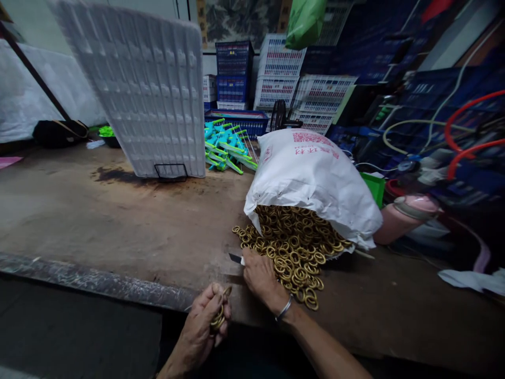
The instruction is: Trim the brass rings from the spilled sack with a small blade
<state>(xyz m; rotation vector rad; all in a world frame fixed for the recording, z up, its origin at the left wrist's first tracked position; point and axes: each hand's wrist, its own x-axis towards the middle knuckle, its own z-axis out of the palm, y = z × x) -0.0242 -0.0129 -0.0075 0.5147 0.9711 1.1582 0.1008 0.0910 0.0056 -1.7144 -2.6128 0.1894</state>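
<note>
My left hand (205,316) is closed around several brass-coloured rings (218,318), one of them pinched upright between thumb and fingertips near the table's front edge. My right hand (260,273) is closed on a small knife (235,258). Its dark blade points left, and a bit of white shows at the fingers; the rest is hidden by the hand. Touching that hand's right side is a heap of loose rings (292,260). They spill from the mouth of a white woven sack (311,179) with red print, lying on its side.
On the wooden table (138,226), a white ribbed tray (158,100) stands upright in a black wire holder (171,172). Behind are green and turquoise plastic parts (229,147) and stacked crates (276,79). A pink bottle (408,218) stands right of the sack, below orange hoses (460,121).
</note>
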